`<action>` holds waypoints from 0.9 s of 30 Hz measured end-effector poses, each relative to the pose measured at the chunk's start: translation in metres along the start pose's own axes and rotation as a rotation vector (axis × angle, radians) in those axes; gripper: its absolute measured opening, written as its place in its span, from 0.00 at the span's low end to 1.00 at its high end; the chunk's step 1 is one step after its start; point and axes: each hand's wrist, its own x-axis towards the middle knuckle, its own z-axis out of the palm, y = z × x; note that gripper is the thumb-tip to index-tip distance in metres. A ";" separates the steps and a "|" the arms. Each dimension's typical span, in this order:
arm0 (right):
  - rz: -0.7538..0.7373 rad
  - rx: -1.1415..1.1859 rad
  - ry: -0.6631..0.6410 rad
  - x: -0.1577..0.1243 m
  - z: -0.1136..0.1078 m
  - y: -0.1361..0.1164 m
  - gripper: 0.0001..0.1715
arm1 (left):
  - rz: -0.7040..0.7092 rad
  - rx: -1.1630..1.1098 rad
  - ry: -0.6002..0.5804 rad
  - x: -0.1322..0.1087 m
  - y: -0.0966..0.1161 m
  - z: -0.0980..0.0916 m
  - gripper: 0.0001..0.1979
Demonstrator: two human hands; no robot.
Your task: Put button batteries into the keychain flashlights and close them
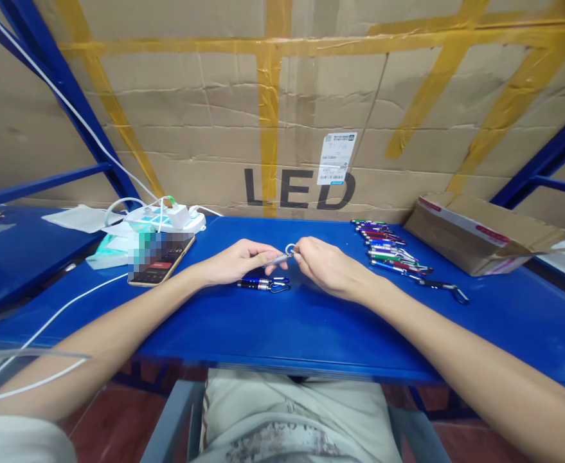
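My left hand (pixel 238 260) is closed round a small silver keychain flashlight (pixel 277 260), held just above the blue table. At the flashlight's right end, the fingers of my right hand (pixel 329 265) pinch its metal ring or clip (pixel 290 249); the fingertips partly hide it. Below my hands lie blue and black keychain flashlights (pixel 256 284) with carabiner clips, close together on the tabletop. Over to the right, several more keychain flashlights (pixel 383 244) in green, purple, red, blue and silver are laid out in a column. One dark flashlight (pixel 436 284) with a clip lies at the column's near end.
An open cardboard box (pixel 479 235) stands at the right rear. On the left are a phone (pixel 166 257), a white power strip (pixel 193 222) with cables, and a green-white packet (pixel 111 249). A large carton (pixel 301 116) marked LED closes off the table's back.
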 end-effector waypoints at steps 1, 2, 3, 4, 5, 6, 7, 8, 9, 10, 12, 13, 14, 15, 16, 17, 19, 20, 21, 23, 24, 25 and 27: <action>-0.001 0.008 0.001 0.000 0.000 -0.001 0.16 | -0.001 -0.005 -0.006 0.000 0.000 0.000 0.27; 0.001 0.018 0.002 0.000 0.000 -0.002 0.16 | 0.002 -0.011 -0.009 0.000 0.000 0.000 0.27; 0.006 0.033 0.005 0.000 0.001 -0.003 0.16 | 0.008 -0.018 -0.010 0.000 0.000 0.000 0.27; 0.016 0.053 0.008 0.000 0.001 -0.004 0.16 | 0.013 -0.024 -0.008 0.000 0.001 0.000 0.28; 0.029 0.084 0.008 -0.001 0.001 -0.005 0.16 | 0.018 -0.030 -0.005 0.000 0.001 0.000 0.28; 0.047 0.122 0.005 -0.001 0.001 -0.006 0.15 | 0.020 -0.035 0.000 0.000 0.001 0.000 0.28; 0.065 0.163 0.001 -0.001 0.002 -0.008 0.15 | 0.020 -0.039 0.003 0.000 0.000 0.000 0.28; 0.082 0.204 -0.004 -0.001 0.002 -0.009 0.16 | 0.022 -0.043 0.010 0.000 0.000 0.001 0.28; 0.096 0.242 -0.011 -0.002 0.002 -0.010 0.16 | 0.025 -0.049 0.019 0.000 -0.001 0.001 0.28; 0.108 0.272 -0.017 -0.002 0.001 -0.011 0.16 | 0.030 -0.055 0.030 0.000 -0.001 0.001 0.27; 0.124 0.310 -0.023 -0.002 0.001 -0.012 0.17 | 0.036 -0.067 0.054 0.001 -0.003 0.002 0.27; 0.131 0.318 -0.026 -0.002 0.000 -0.012 0.17 | 0.034 -0.070 0.068 0.001 -0.003 0.002 0.27; 0.136 0.318 -0.029 -0.002 0.000 -0.012 0.17 | 0.028 -0.069 0.084 0.001 -0.003 0.002 0.28; 0.138 0.312 -0.030 -0.002 0.000 -0.012 0.16 | 0.024 -0.067 0.102 0.001 -0.003 0.002 0.28; 0.138 0.300 -0.029 -0.002 -0.001 -0.011 0.16 | 0.023 -0.064 0.119 0.001 -0.003 0.002 0.29; 0.137 0.286 -0.030 -0.002 -0.001 -0.010 0.16 | 0.026 -0.063 0.134 0.001 -0.003 0.001 0.30; 0.135 0.259 -0.033 -0.002 -0.002 -0.009 0.17 | 0.039 -0.061 0.152 0.001 -0.002 0.001 0.29; 0.134 0.248 -0.037 -0.002 -0.003 -0.008 0.17 | 0.046 -0.057 0.155 0.002 -0.002 0.001 0.28; 0.132 0.237 -0.043 -0.002 -0.003 -0.007 0.16 | 0.056 -0.046 0.163 0.002 -0.002 0.001 0.27; 0.124 0.205 -0.052 -0.003 -0.005 -0.006 0.16 | 0.082 0.001 0.193 0.002 -0.003 0.002 0.26; 0.115 0.187 -0.052 -0.003 -0.005 -0.005 0.15 | 0.097 0.035 0.212 0.002 -0.004 0.002 0.26; 0.106 0.172 -0.051 -0.003 -0.006 -0.004 0.15 | 0.112 0.073 0.233 0.002 -0.004 0.003 0.26; 0.087 0.143 -0.045 -0.004 -0.006 -0.001 0.15 | 0.142 0.163 0.275 0.002 -0.004 0.003 0.25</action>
